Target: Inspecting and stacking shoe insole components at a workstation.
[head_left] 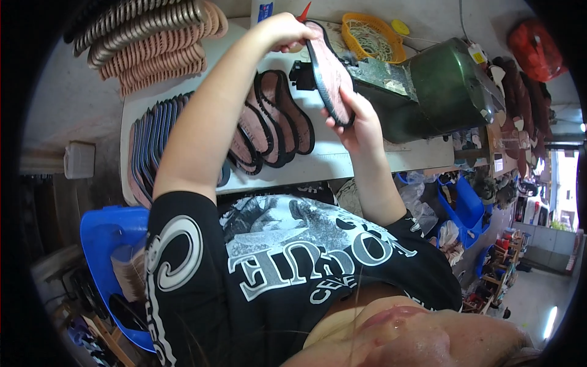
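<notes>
Above the table, a shoe sole [330, 67] with a pink-brown face and a black rim is held tilted between my two hands. My left hand [284, 32] is closed on its far end. Around the near end wrap the fingers of my right hand [361, 119], thumb on the pink face. A red pointed tip [304, 11] shows beside my left hand; what it belongs to is hidden. Behind the sole is the black front end [301, 74] of a green machine [449, 82]. Several similar soles [296, 122] lie overlapping on the white table [330, 162], partly behind my left forearm.
A row of soles [153, 137] stands on edge at the table's left. Further pink and dark soles [162, 61] are stacked at the far left. A yellow basket [391, 52] of pale cord sits behind the machine. Blue plastic bins [101, 229] flank me; a red bag [538, 52] hangs at right.
</notes>
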The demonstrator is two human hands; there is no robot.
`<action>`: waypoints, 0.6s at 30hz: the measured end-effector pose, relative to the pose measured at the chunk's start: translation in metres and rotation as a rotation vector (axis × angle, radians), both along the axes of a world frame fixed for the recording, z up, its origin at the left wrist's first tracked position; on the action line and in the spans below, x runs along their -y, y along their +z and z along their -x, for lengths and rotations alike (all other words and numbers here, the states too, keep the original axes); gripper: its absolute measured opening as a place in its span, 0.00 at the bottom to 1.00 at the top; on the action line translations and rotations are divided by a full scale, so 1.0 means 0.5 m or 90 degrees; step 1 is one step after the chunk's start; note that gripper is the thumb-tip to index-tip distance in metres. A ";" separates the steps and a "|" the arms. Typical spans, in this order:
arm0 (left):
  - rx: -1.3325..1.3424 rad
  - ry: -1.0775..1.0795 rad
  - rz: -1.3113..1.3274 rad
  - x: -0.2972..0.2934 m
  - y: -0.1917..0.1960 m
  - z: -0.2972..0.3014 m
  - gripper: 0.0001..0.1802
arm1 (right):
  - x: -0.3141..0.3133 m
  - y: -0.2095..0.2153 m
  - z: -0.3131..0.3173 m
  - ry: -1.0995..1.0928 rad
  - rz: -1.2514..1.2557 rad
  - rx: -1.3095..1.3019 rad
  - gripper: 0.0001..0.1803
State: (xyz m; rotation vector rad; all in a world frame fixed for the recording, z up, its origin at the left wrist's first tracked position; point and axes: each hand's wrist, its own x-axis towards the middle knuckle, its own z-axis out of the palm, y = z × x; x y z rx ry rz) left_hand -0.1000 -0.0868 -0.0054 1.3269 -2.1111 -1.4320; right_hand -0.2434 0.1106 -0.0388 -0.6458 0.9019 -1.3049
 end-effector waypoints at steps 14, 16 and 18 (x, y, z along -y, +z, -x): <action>0.368 0.190 0.431 -0.445 -0.161 -0.308 0.26 | -0.011 -0.036 -0.153 0.237 0.181 -0.846 0.30; 0.361 0.223 0.449 -0.460 -0.178 -0.306 0.19 | -0.011 -0.018 -0.144 0.316 0.106 -0.871 0.29; 0.314 0.212 0.504 -0.455 -0.182 -0.306 0.12 | -0.019 -0.008 -0.142 0.338 0.116 -0.887 0.26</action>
